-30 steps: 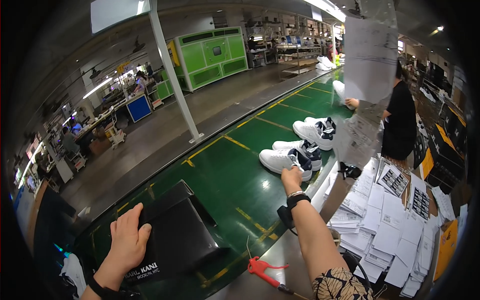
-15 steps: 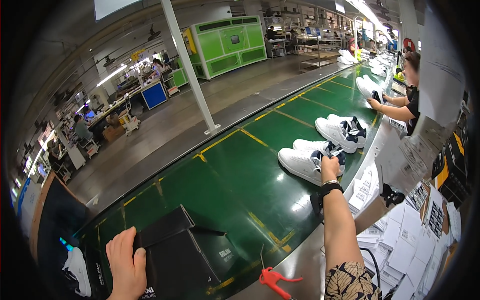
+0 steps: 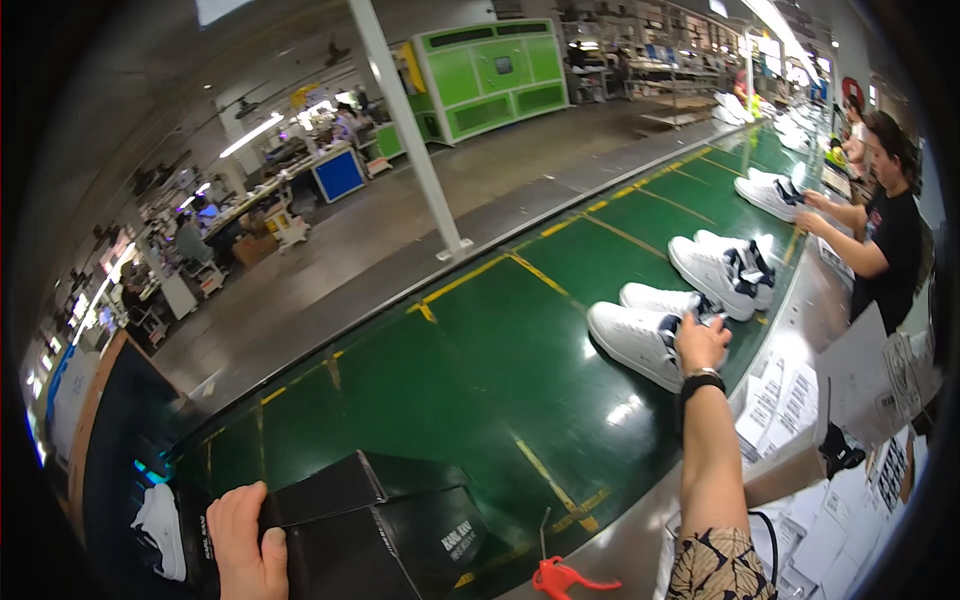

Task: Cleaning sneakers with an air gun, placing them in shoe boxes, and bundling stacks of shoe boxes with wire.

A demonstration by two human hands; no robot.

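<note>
At the lower left my left hand (image 3: 245, 545) grips the edge of a black shoebox (image 3: 335, 545), its thumb apart from the fingers. My right arm is stretched forward over the belt. My right hand (image 3: 704, 345) has its bent fingers at the heel collars of a pair of white sneakers (image 3: 632, 338) with dark lining; its fingertips are partly hidden. Just beyond stands another white pair (image 3: 712, 275), untouched by me. A single white sneaker (image 3: 160, 530) shows left of the box.
A green belt (image 3: 400, 370) with yellow lines runs to the far right. A red air gun (image 3: 565, 578) lies at the near edge. Label sheets (image 3: 785, 400) are stacked at right. A co-worker (image 3: 885, 220) handles white sneakers (image 3: 768, 194) farther along. A pale post (image 3: 405, 130) stands beyond the belt.
The view has swung a little left and down. My right hand's fingers have loosened and spread somewhat at the sneakers. The co-worker's sneakers, tilted up before, are now lower on the belt.
</note>
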